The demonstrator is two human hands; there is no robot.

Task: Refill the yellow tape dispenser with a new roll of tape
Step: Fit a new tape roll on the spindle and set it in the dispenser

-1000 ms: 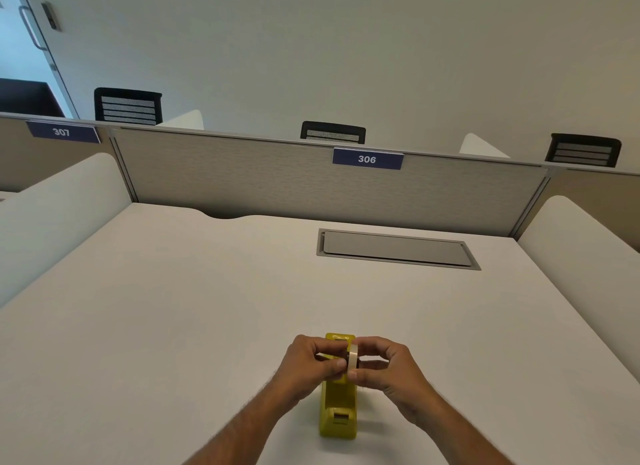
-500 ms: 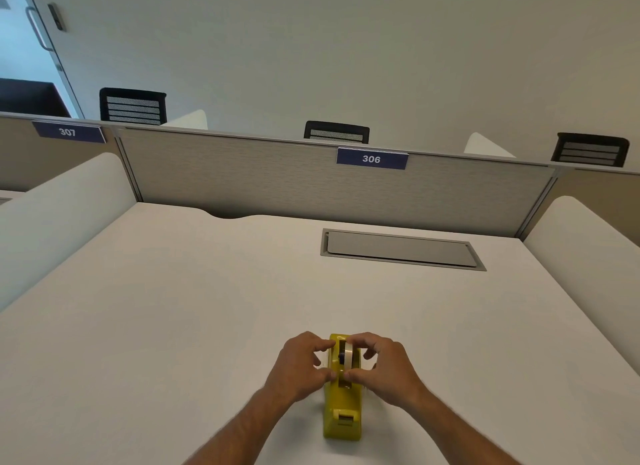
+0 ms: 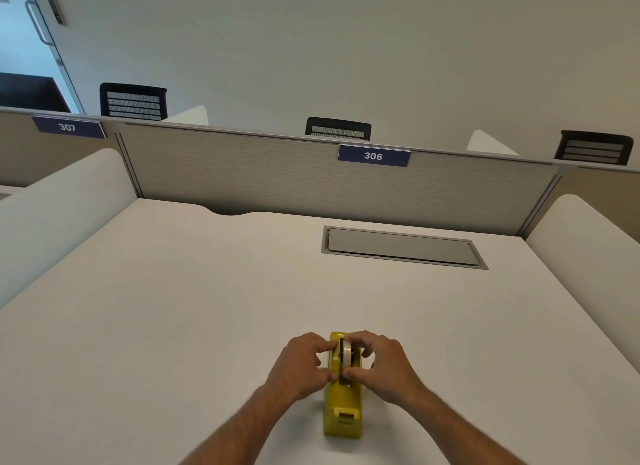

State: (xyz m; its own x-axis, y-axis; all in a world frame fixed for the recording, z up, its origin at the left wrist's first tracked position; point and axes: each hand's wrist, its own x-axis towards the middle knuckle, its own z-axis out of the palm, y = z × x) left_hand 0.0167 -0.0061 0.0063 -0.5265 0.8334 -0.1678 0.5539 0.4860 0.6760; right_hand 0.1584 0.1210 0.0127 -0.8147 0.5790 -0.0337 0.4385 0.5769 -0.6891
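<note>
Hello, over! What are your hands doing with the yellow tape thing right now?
Left hand and right hand both pinching the tape roll. Roll sits down in the yellow dispenser, on the desk. Nothing in the way.

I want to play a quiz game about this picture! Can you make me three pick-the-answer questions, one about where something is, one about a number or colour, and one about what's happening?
1. Where is the tape dispenser?
A. on the desk, near the person
B. on a chair
C. on the grey lid

2. What number is on the sign straight ahead?
A. 310
B. 306
C. 206

3. What is the tape roll doing?
A. lying alone on the desk
B. sitting in the dispenser with both hands on it
C. stuck on the wall

Answers:
1 A: it stands on the desk at the near edge.
2 B: the blue sign reads 306.
3 B: the left hand and right hand pinch it in the dispenser.
</note>
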